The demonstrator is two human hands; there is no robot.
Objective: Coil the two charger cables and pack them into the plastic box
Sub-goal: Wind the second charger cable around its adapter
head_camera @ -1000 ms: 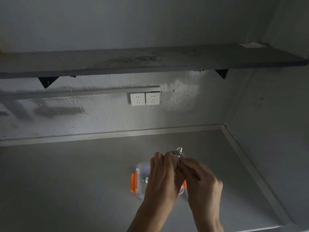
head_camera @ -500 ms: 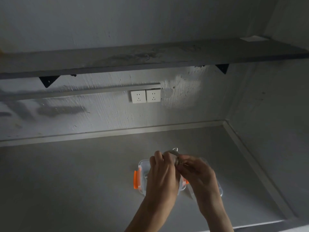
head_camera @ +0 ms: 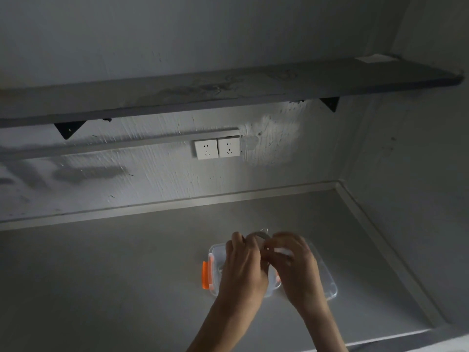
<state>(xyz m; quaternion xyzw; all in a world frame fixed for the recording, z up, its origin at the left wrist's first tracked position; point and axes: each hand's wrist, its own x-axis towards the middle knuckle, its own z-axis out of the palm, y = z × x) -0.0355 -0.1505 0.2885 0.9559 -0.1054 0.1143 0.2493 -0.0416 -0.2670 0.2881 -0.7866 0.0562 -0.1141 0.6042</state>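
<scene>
A clear plastic box (head_camera: 215, 255) with an orange latch (head_camera: 206, 275) stands on the grey counter, mostly hidden under my hands. Its clear lid (head_camera: 327, 283) lies to the right of it. My left hand (head_camera: 245, 265) and my right hand (head_camera: 295, 265) are held together just above the box, both closed on a grey charger cable (head_camera: 258, 235) whose loops show between the fingertips. A white piece (head_camera: 284, 251) of the cable shows at my right fingers. The right hand is blurred. A second cable cannot be made out.
The grey counter (head_camera: 114, 288) has a raised lip at the back and right. Two white wall sockets (head_camera: 217, 148) sit on the back wall under a dark shelf (head_camera: 228, 90). A side wall (head_camera: 418, 199) closes the right.
The view has tilted, so the hands and box sit slightly lower right. My right hand has shifted around the cable, and the lid to the right of the box has come into sight.
</scene>
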